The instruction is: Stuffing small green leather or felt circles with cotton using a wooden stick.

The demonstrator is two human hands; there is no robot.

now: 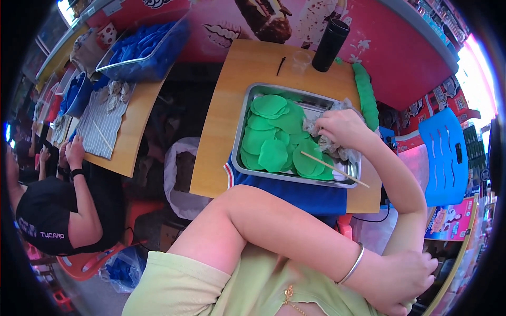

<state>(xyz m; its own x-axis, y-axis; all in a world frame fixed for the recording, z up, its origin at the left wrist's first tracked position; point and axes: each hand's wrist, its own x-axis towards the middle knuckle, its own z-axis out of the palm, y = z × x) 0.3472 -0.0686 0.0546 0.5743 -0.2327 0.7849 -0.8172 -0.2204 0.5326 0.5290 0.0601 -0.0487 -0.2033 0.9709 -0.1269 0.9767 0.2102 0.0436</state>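
My right hand (342,126) reaches into the steel tray (246,126) at its right side, fingers closed on crumpled pale translucent material (344,107). Several thin green circles (271,155) fill much of the tray, and a thin wooden stick (337,168) lies diagonally over them and the tray's near right part. My left arm, wearing a silver bangle, crosses the lower view; my left hand (408,279) is curled around my right upper arm. A blue cloth (295,197) lies under the tray's near edge.
The wooden table (221,95) carries a black tumbler (329,45), clear cup (301,60) and long green roll (365,95). Left, a co-worker (58,210) sits at another table (137,126) with blue-filled bins (134,50). A white sack (176,176) stands between tables; a blue plastic panel (440,147) is right.
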